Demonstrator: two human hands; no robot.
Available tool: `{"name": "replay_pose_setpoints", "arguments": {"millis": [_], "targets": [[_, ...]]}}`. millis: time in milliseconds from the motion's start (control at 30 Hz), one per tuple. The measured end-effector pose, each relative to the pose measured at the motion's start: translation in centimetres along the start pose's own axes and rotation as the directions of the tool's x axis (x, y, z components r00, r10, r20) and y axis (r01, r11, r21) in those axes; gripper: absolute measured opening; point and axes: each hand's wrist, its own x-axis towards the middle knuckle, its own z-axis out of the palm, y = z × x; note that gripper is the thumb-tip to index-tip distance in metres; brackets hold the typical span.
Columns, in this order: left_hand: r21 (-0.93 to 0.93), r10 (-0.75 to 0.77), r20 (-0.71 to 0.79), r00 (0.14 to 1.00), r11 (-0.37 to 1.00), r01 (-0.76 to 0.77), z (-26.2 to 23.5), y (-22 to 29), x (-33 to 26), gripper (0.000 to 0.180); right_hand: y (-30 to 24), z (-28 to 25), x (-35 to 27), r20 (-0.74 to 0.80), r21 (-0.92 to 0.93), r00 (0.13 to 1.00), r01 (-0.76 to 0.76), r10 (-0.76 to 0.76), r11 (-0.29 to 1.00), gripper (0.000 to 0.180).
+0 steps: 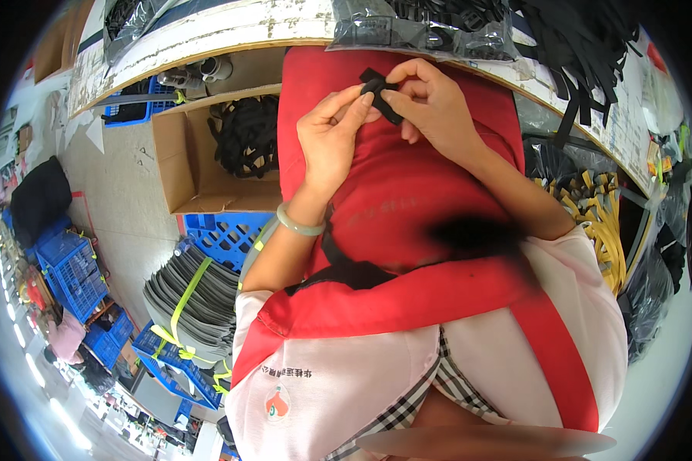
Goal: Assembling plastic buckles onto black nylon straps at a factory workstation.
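Over my red apron (377, 184), both hands pinch a short black webbing strap (389, 112), one end of which sticks up between them. My left hand (332, 132) grips its left side between thumb and fingers; a pale bangle circles that wrist. From the right, the thumb and index finger of my right hand (436, 106) close on the strap's upper part, the other fingers curled below. The strap looks folded or looped at the fingertips, though the fingers partly cover it and I cannot make out a fitting there.
A worn white workbench (261, 29) runs along the far side, bearing a clear bag of black parts (423, 32). Black straps (584, 61) hang over its right edge, above yellow straps (603, 230). At left stand a cardboard box (181, 165) of black webbing and stacked grey sheets (192, 296).
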Motion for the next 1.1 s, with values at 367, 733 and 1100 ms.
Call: {"name": "replay_pose_setpoints", "arguments": {"millis": [367, 733, 1100], "targets": [[0.056, 0.165, -0.054, 0.985, 0.985, -0.162, 0.0, -0.1, 0.1, 0.018, 0.9, 1.4, 0.1, -0.035, 0.135, 0.995, 0.095, -0.091, 0.986, 0.022], [0.052, 0.113, 0.017, 0.993, 0.992, -0.114, -0.9, -0.8, 0.3, 0.017, 0.5, 0.3, 0.8, 0.136, 0.045, 0.991, -0.006, 0.000, 0.999, 0.030], [0.184, 0.164, 0.137, 0.977, 0.965, -0.188, -1.9, 0.0, -0.6, 0.015, 2.3, -1.1, 2.2, 0.304, 0.246, 0.935, -0.261, 0.181, 0.933, 0.022]]}}
